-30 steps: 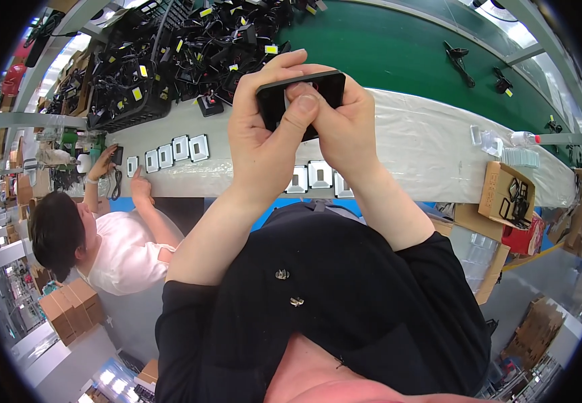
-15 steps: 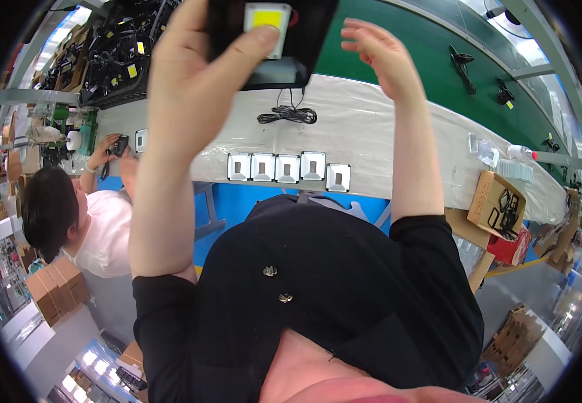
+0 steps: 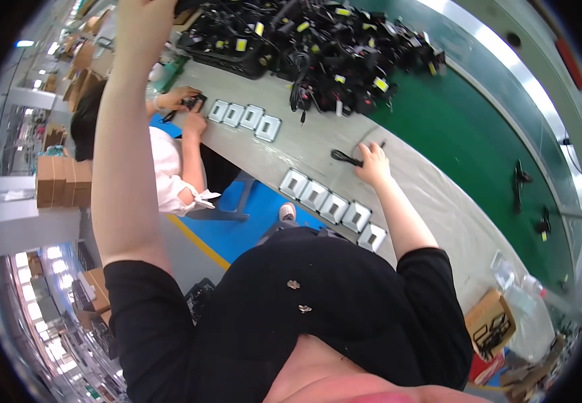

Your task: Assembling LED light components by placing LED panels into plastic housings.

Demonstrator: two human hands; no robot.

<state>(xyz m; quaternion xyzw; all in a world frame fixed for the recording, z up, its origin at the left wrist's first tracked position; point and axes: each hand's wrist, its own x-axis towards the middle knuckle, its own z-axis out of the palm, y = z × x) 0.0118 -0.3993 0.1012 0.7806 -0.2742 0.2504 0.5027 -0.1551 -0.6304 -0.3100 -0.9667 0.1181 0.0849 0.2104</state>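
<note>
Coiled black cable (image 3: pixel 347 158) on grey bench (image 3: pixel 439 221), right hand (image 3: pixel 373 163) spread touching it, left hand (image 3: pixel 144 20) raised, grip unclear

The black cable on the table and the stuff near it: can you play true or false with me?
1. The right hand is at the small black cable on the table. True.
2. The left hand lies flat on the table. False: it is raised high, up at the picture's top edge.
3. A row of grey square parts sits near the table's edge. True.
4. The belt beyond the table is red. False: it is green.
</note>
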